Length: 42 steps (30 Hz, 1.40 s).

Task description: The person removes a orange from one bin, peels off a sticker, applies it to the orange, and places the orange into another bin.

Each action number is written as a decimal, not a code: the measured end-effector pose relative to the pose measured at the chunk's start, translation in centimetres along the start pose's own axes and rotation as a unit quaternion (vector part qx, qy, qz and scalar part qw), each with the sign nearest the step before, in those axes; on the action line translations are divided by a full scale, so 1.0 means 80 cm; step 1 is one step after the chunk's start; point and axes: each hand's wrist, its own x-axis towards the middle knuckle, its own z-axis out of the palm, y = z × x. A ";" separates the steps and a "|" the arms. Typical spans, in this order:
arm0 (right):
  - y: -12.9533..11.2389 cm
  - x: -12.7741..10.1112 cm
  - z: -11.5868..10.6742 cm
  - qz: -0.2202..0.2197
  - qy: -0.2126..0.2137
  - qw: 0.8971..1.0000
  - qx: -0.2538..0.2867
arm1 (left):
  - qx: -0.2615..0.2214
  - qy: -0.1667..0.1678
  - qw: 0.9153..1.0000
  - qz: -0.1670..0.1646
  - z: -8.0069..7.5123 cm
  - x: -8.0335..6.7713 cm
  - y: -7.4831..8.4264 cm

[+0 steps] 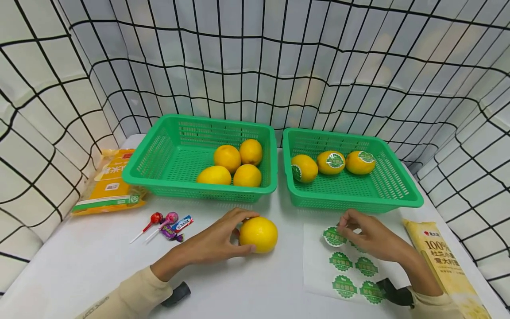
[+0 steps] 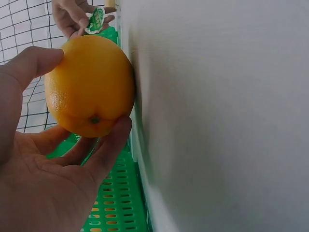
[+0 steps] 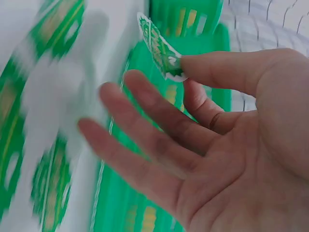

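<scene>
A person's left hand (image 1: 215, 243) gripped a yellow lemon (image 1: 258, 234) on the white table (image 1: 247, 283), thumb and fingers curled round the fruit, which rested near the middle of the table's front half, just in front of the left green basket (image 1: 159, 155). The left wrist view showed the lemon (image 2: 90, 84) cupped between thumb and fingertips (image 2: 118, 128).

The right hand (image 1: 368, 237) pinched a round green sticker (image 1: 334, 236) between thumb and forefinger at the top of a white sticker sheet (image 1: 314, 266) lying toward the front right of the table; the other fingers were spread loosely. In the right wrist view the sticker (image 3: 161, 48) stood on edge, stuck to the thumb tip.

Four bare lemons (image 1: 235, 165) lay in the left basket, toward its right side. Three lemons bearing green stickers (image 1: 330, 163) sat in a row along the back of the right green basket (image 1: 394, 186). Two lollipops (image 1: 159, 219) and a wrapped sweet (image 1: 181, 223) lay near the left edge beside a yellow packet (image 1: 105, 186); another yellow packet (image 1: 442, 261) lay along the right edge. A black-gridded white cloth (image 1: 255, 57) hung behind.
</scene>
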 end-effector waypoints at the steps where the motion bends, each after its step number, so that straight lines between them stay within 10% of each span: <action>1: -0.007 0.002 0.003 -0.005 -0.003 1.000 0.011 | -0.001 0.000 1.000 0.002 0.000 0.000 0.000; 14: -0.099 0.071 0.065 -0.051 -0.047 0.989 0.130 | -0.075 -0.032 0.996 0.021 -0.007 0.001 -0.007; 42: -0.106 0.108 0.103 -0.064 -0.031 0.990 0.122 | -0.132 -0.028 0.991 0.005 -0.010 0.001 -0.011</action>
